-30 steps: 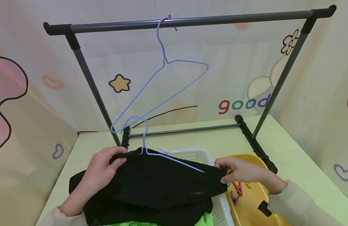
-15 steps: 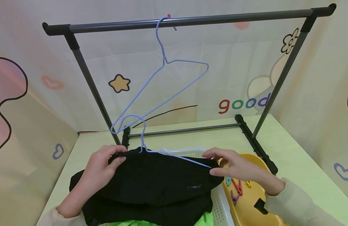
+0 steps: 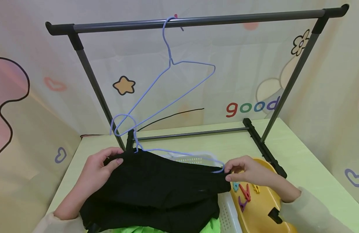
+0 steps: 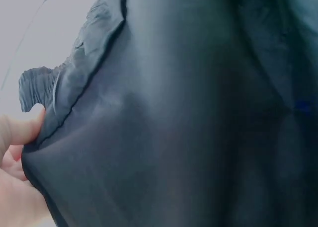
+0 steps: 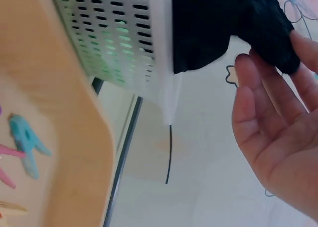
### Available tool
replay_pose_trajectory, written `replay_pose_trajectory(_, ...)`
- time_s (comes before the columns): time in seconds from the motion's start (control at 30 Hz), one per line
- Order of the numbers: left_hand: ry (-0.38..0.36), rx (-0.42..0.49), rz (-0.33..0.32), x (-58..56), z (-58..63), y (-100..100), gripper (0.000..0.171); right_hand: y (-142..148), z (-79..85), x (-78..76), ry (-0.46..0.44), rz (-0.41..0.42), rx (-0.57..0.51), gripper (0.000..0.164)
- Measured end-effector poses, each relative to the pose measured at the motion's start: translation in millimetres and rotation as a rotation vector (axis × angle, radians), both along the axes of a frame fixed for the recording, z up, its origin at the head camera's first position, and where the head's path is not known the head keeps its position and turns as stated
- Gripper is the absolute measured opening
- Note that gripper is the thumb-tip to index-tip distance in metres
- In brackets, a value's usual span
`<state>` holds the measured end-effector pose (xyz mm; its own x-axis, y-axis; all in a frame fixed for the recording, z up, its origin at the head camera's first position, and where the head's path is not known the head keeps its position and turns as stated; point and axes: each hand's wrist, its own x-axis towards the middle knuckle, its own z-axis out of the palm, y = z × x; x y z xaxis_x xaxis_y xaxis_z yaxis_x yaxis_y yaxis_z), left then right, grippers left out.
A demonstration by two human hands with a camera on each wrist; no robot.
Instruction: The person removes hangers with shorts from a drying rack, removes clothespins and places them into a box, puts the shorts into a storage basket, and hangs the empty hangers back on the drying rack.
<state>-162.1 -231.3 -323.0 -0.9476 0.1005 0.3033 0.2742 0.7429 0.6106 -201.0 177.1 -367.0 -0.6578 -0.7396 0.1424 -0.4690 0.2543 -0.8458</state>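
A black garment with a gathered elastic waistband (image 3: 156, 184) is stretched between my hands over a white basket. My left hand (image 3: 95, 171) pinches its waistband between thumb and fingers; the left wrist view shows the thumb pressed on the dark cloth (image 4: 114, 117). My right hand (image 3: 249, 170) grips the garment's right end, fingertips right at the corner of a blue wire hanger (image 3: 167, 150). That hanger's hook stands up beyond the waistband, and its left part is hidden in the cloth. In the right wrist view, the fingers and thumb of my right hand (image 5: 278, 117) close round the black fabric.
A second blue hanger (image 3: 150, 89) hangs from a black rack's bar (image 3: 214, 21). Green cloth (image 3: 138, 229) shows in the white basket (image 3: 227, 210) beneath. To the right, a yellow tray (image 3: 261, 210) holds several coloured clothespins (image 3: 245, 193).
The blue hanger has shifted left, its hook leaning further left, and its right corner now shows above the waistband. My right hand has regripped at the garment's right end; the left moved slightly left.
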Motion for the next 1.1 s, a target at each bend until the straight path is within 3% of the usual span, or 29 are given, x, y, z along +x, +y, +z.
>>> replay_pose_trajectory(0.33, -0.008, 0.048, -0.096, -1.7, 0.9, 4, 0.021, -8, -14.6, -0.8, -0.035, 0.096, 0.046, 0.012)
replay_pose_trajectory(0.47, -0.059, 0.072, -0.154, -2.6, 0.7, 7, 0.020, -10, -12.2, -0.9, -0.016, 0.102, -0.042, 0.018)
replay_pose_trajectory(0.6, -0.149, 0.117, -0.214, -4.0, -0.8, 9, 0.020, -14, -1.4, -0.7, 0.111, 0.027, -0.189, 0.023)
replay_pose_trajectory(0.77, -0.244, 0.186, -0.272, -5.9, -4.4, 11, 0.019, -22, 16.7, 2.6, 0.247, -0.178, -0.326, 0.023)
replay_pose_trajectory(0.87, -0.287, 0.221, -0.300, -7.1, -5.6, 13, 0.021, -28, 24.1, 1.6, 0.330, -0.222, -0.386, 0.027)
replay_pose_trajectory(0.97, -0.329, 0.249, -0.319, -8.1, -5.4, 14, 0.024, -33, 28.7, -1.2, 0.396, -0.236, -0.363, 0.030)
replay_pose_trajectory(1.1, -0.359, 0.267, -0.335, -9.1, -5.8, 17, 0.027, -38, 34.8, -6.5, 0.358, -0.228, -0.274, 0.025)
